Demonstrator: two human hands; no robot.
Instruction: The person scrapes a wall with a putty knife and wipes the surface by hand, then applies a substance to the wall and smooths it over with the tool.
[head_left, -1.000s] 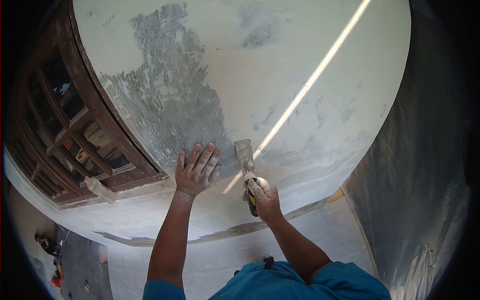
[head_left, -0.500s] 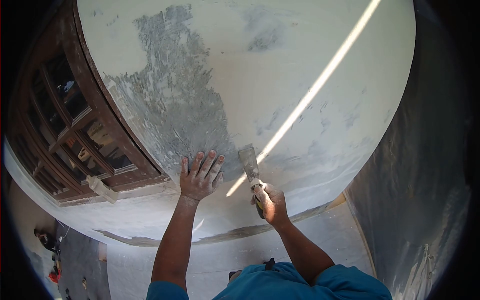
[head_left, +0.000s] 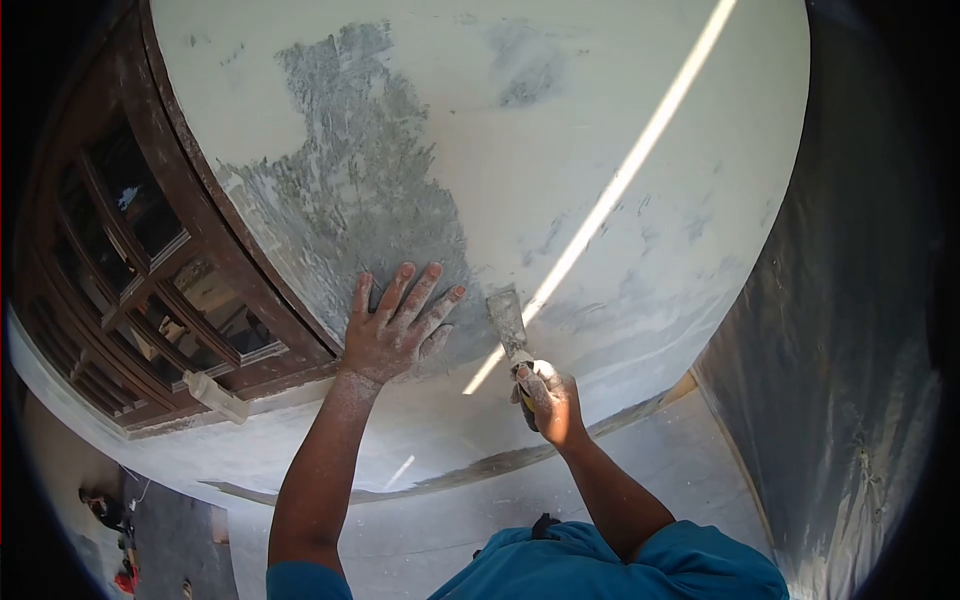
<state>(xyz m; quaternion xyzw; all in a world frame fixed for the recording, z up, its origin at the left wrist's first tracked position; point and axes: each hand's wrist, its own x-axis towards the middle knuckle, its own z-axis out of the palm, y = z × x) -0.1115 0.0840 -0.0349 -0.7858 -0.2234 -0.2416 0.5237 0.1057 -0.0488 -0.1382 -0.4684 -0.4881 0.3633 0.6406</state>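
Bare hands and scraper at a wall, with places given from the window [head_left: 215,240]. We see the left hand [head_left: 385,335] just right of the window, its grip open, fingers spread over the wall [head_left: 500,170] and holding nothing. Farther right of the window, the right hand [head_left: 555,400] has its grip closed around the handle [head_left: 529,410] of a scraper [head_left: 507,315], whose blade points up and away from the wearer. The blade's end appears to meet the wall (we cannot tell how firmly it presses).

We judge the scraper light and stiff, with perhaps a little spring in the thin blade. It is best held by the handle, close to the blade, clear of the edge; the pale dust on both hands may make it slippery. The wall we take to be rigid, its dusty face offering a palm support but no hold. A rough grey patch [head_left: 365,140] lies right of the window; much farther right hangs a dark sheet [head_left: 830,350].
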